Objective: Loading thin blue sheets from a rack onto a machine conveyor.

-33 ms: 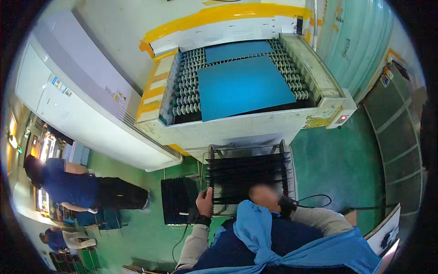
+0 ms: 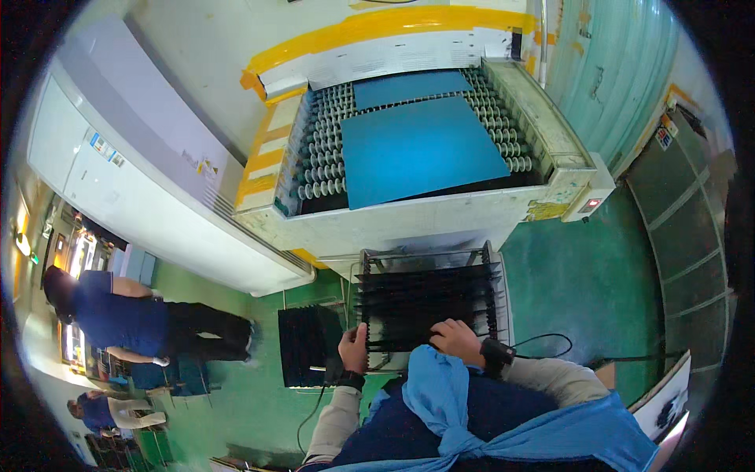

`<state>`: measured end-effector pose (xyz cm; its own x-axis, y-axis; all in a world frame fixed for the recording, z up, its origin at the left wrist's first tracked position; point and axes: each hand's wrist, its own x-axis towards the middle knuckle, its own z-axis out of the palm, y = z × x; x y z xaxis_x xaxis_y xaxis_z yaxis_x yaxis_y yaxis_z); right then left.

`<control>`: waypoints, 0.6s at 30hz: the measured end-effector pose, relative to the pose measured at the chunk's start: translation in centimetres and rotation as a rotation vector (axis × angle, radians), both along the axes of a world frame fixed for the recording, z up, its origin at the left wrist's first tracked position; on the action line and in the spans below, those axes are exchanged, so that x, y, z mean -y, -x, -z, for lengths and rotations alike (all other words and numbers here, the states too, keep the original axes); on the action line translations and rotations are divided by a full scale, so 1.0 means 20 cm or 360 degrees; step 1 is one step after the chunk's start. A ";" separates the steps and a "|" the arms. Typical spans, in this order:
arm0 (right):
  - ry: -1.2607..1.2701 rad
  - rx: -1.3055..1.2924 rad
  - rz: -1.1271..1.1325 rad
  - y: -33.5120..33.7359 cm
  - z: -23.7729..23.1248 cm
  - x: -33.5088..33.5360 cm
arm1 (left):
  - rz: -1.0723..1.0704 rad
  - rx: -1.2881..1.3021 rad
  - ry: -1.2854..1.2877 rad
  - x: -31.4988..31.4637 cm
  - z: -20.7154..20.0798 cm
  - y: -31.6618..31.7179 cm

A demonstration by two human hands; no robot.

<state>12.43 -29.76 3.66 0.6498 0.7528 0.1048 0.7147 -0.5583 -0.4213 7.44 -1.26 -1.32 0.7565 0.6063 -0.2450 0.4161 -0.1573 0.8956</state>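
A rack (image 2: 494, 303) in front of me holds several thin dark panels (image 2: 425, 291) standing in a row. At its near left corner my left hand (image 2: 353, 350) is closed, thumb up, round the edge of a dark panel; some of its fingers are hidden. My right hand (image 2: 456, 340) curls its fingers over the top of the nearest panels, its palm out of sight. Beyond the rack, a large blue sheet (image 2: 421, 149) lies flat on the rollers of a conveyor machine (image 2: 377, 228). A second blue sheet (image 2: 413, 88) lies behind it.
Left of the rack stands another batch of dark panels (image 2: 307, 346). A tall white cabinet (image 2: 157, 173) flanks the conveyor. Two people are farther left, one in a blue shirt (image 2: 134, 315). A grey panelled partition (image 2: 692, 236) stands at right. A black cable (image 2: 550, 338) loops by my right wrist.
My right hand, blurred before, now shows sharply at the same place. The nearer person at left has shifted slightly. The panels and blue sheets have not moved.
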 end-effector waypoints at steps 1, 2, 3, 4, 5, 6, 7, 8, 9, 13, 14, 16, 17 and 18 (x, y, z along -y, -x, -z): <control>-0.0190 0.0054 -0.0071 0.00 0.00 0.00 | -0.0015 -0.0007 0.0081 0.00 0.01 0.00; -0.0369 0.0122 -0.0147 0.00 0.00 0.01 | -0.0014 0.0010 0.0091 0.00 0.01 0.00; -0.0375 0.0108 -0.0143 0.00 0.01 0.01 | -0.0007 0.0005 0.0033 0.00 0.02 -0.01; -0.0218 -0.0035 -0.0243 -0.01 0.01 0.02 | -0.0013 0.0029 0.0105 -0.01 0.03 -0.01; -0.0011 -0.0195 -0.0315 -0.01 0.02 0.02 | 0.0003 0.0020 0.0104 -0.01 0.03 -0.02; -0.0062 -0.0174 -0.0344 0.00 0.02 0.03 | 0.0014 -0.0042 0.0039 -0.02 0.04 -0.03; -0.0011 -0.0136 -0.0346 0.00 0.03 0.03 | 0.0012 0.0022 0.0099 -0.02 0.04 -0.03; 0.0041 -0.0116 -0.0359 0.01 0.04 0.04 | 0.0026 -0.0036 0.0088 -0.03 0.04 -0.03; 0.0039 -0.0109 -0.0354 0.01 0.04 0.04 | 0.0045 -0.0116 -0.0002 -0.03 0.04 -0.04; 0.0011 -0.0170 -0.0339 0.04 0.09 0.06 | 0.0009 -0.0141 0.0106 -0.04 0.05 -0.03; 0.0132 -0.0274 -0.0288 0.06 0.11 0.06 | 0.0025 -0.0117 0.0084 -0.04 0.06 -0.03; 0.0211 -0.0326 -0.0218 0.09 0.16 0.07 | 0.0037 -0.0095 0.0062 -0.04 0.09 -0.02; 0.0290 -0.0373 -0.0144 0.11 0.19 0.07 | 0.0020 -0.0076 0.0103 -0.05 0.11 -0.01; 0.0290 -0.0374 -0.0147 0.13 0.22 0.07 | 0.0014 -0.0062 0.0099 -0.05 0.12 -0.01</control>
